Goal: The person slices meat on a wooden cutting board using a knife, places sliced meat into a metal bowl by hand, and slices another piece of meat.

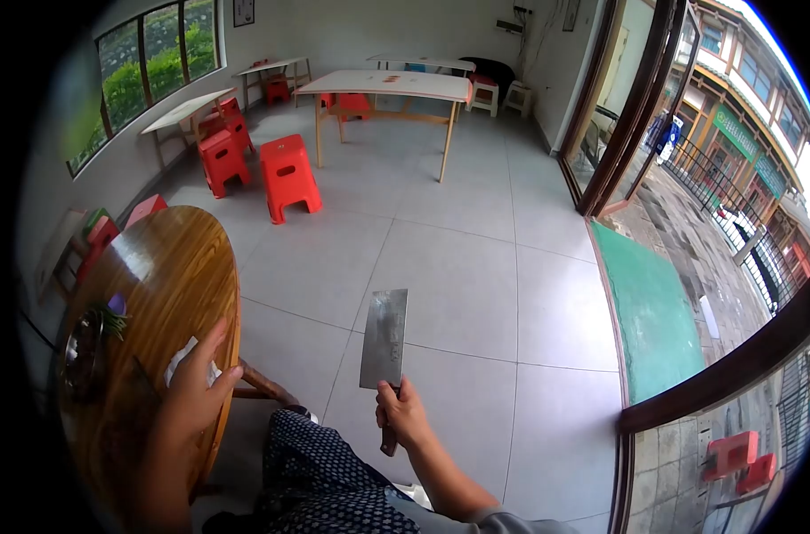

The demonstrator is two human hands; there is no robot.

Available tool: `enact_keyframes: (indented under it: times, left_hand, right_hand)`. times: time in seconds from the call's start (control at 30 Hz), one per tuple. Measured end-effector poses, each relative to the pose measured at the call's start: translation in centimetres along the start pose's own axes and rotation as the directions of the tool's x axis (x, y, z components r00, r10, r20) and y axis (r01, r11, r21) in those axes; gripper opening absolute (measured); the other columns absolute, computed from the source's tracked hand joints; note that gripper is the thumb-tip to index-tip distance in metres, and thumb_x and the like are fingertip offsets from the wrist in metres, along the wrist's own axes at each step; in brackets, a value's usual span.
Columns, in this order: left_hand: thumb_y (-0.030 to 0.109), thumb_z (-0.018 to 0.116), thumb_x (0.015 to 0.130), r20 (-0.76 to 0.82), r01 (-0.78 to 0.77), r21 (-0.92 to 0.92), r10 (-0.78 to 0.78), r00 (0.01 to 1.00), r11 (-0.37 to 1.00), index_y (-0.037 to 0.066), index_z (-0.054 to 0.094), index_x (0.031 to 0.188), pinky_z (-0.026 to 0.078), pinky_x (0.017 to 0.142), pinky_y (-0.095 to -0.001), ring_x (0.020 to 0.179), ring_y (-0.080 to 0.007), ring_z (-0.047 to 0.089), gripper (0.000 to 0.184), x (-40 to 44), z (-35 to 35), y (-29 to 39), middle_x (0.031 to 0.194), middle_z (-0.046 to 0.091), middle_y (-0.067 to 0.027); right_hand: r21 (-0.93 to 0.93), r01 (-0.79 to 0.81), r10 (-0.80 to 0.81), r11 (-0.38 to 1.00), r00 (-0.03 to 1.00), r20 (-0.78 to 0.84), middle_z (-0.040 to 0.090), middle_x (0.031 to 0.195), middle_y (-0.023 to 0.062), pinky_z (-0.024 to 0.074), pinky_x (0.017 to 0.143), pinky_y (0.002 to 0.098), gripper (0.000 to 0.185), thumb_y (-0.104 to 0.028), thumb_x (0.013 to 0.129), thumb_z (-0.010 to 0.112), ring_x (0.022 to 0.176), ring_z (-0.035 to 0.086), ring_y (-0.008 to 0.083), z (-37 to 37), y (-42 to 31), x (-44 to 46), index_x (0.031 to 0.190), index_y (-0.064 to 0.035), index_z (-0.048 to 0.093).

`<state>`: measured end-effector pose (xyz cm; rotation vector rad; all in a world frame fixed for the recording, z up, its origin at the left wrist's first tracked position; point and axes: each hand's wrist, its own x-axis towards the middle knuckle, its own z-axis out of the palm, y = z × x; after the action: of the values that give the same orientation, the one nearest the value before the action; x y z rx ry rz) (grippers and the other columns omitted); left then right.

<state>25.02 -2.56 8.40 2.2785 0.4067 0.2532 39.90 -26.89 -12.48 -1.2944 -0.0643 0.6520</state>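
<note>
fingers (384, 392) of the right hand (405, 415) grip one cleaver (384, 338).

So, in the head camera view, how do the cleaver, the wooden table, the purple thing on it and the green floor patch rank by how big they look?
1. Wooden table
2. Green floor patch
3. Cleaver
4. Purple thing

That is apparent size only; nearness to the camera affects it.
</note>
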Motion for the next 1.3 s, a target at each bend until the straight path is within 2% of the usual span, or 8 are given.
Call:
enact_keyframes:
  times: [0.27, 0.47, 0.9, 1.0, 1.13, 1.2, 1.27, 1.3]
  left_hand:
    - [0.01, 0.066, 0.097, -0.458, 0.232, 0.163, -0.135, 0.878, 0.959, 0.003, 0.049, 0.146, 0.041, 0.111, -0.0396, 0.134, -0.0282, 0.053, 0.052, -9.5, -5.8, -2.8, 0.145, 0.056, -0.0169]
    - [0.013, 0.068, 0.098, -0.858, 0.369, -0.002, -0.191, 0.477, 0.929, 0.0, 0.061, 0.129, 0.053, 0.093, -0.0319, 0.115, -0.0197, 0.066, 0.034, -19.9, -11.1, -10.3, 0.126, 0.068, -0.014]
    - [0.008, 0.073, 0.089, -0.992, 0.676, 0.074, -0.013, 0.123, 0.733, 0.008, 0.069, 0.118, 0.053, 0.075, -0.0333, 0.08, -0.0224, 0.064, 0.029, -32.2, -12.0, -19.1, 0.089, 0.065, -0.0092]
    - [0.002, 0.069, 0.087, -0.987, 0.941, 0.069, 0.161, 0.015, 0.332, 0.013, 0.066, 0.126, 0.051, 0.08, -0.0332, 0.09, -0.0232, 0.061, 0.041, -36.2, -14.7, -19.3, 0.1, 0.062, -0.0099]
    - [0.001, 0.065, 0.087, -0.967, 0.885, -0.252, -0.132, -0.217, 0.391, 0.016, 0.064, 0.131, 0.05, 0.09, -0.0378, 0.108, -0.0301, 0.059, 0.046, -43.5, -15.4, -20.2, 0.123, 0.058, -0.0133]
    - [0.005, 0.063, 0.09, -0.983, 0.999, 0.02, 0.184, 0.027, -0.04, 0.016, 0.065, 0.129, 0.049, 0.094, -0.0411, 0.114, -0.0347, 0.058, 0.041, -44.8, -15.5, -20.0, 0.129, 0.057, -0.0158]
    - [0.006, 0.06, 0.092, -0.994, 0.999, -0.02, 0.108, -0.024, 0.035, 0.017, 0.066, 0.128, 0.048, 0.097, -0.0417, 0.121, -0.0372, 0.056, 0.038, -45.4, -14.9, -19.3, 0.135, 0.054, -0.0171]
    - [0.003, 0.059, 0.092, -0.976, 0.955, -0.211, -0.104, -0.192, 0.21, 0.015, 0.066, 0.127, 0.047, 0.099, -0.0424, 0.122, -0.0376, 0.055, 0.038, -45.1, -14.9, -19.0, 0.137, 0.053, -0.0187]
  right_hand:
    - [-0.008, 0.082, -0.081, 0.997, 0.993, 0.092, 0.051, 0.071, 0.0027, 0.0424, 0.042, 0.0278, 0.018, -0.02, 0.104, 0.057, 0.048, 0.052, 0.0127, 2.3, -1.0, -1.0, 0.1, -0.0062, 0.046]
    - [-0.207, 0.248, -0.176, 0.946, 0.933, 0.315, 0.049, 0.072, 0.0022, 0.0387, 0.037, 0.0243, 0.017, -0.021, 0.106, 0.05, 0.046, 0.047, 0.0093, 7.7, -5.5, -3.3, 0.111, -0.0053, 0.045]
    - [-0.279, 0.401, -0.031, 0.872, 0.614, 0.788, 0.045, 0.065, 0.0023, 0.0362, 0.036, 0.0242, 0.019, -0.019, 0.108, 0.048, 0.042, 0.042, 0.0087, 23.6, -6.3, -5.2, 0.118, -0.0027, 0.046]
    - [-0.314, 0.403, 0.012, 0.86, 0.599, 0.801, 0.045, 0.066, 0.003, 0.0363, 0.036, 0.0247, 0.019, -0.018, 0.108, 0.047, 0.042, 0.042, 0.0091, 25.3, -5.9, -5.1, 0.118, -0.0017, 0.046]
    - [-0.33, 0.434, 0.029, 0.838, 0.568, 0.823, 0.045, 0.067, 0.0038, 0.036, 0.036, 0.0248, 0.018, -0.017, 0.109, 0.046, 0.042, 0.043, 0.0095, 26.9, -5.7, -5.0, 0.117, -0.0009, 0.046]
    - [-0.343, 0.441, 0.044, 0.829, 0.561, 0.827, 0.046, 0.068, 0.0037, 0.0363, 0.037, 0.0243, 0.017, -0.017, 0.109, 0.046, 0.043, 0.043, 0.0093, 27.5, -5.7, -5.1, 0.117, -0.0011, 0.046]
    - [-0.375, 0.469, 0.084, 0.8, 0.532, 0.843, 0.048, 0.069, 0.0035, 0.0362, 0.037, 0.0238, 0.019, -0.018, 0.108, 0.049, 0.043, 0.044, 0.0088, 28.2, -5.7, -5.2, 0.116, -0.0007, 0.047]
    - [-0.375, 0.477, 0.082, 0.795, 0.528, 0.845, 0.048, 0.069, 0.0035, 0.0362, 0.037, 0.0238, 0.019, -0.018, 0.108, 0.049, 0.043, 0.044, 0.0088, 28.7, -6.0, -5.7, 0.116, -0.0007, 0.047]
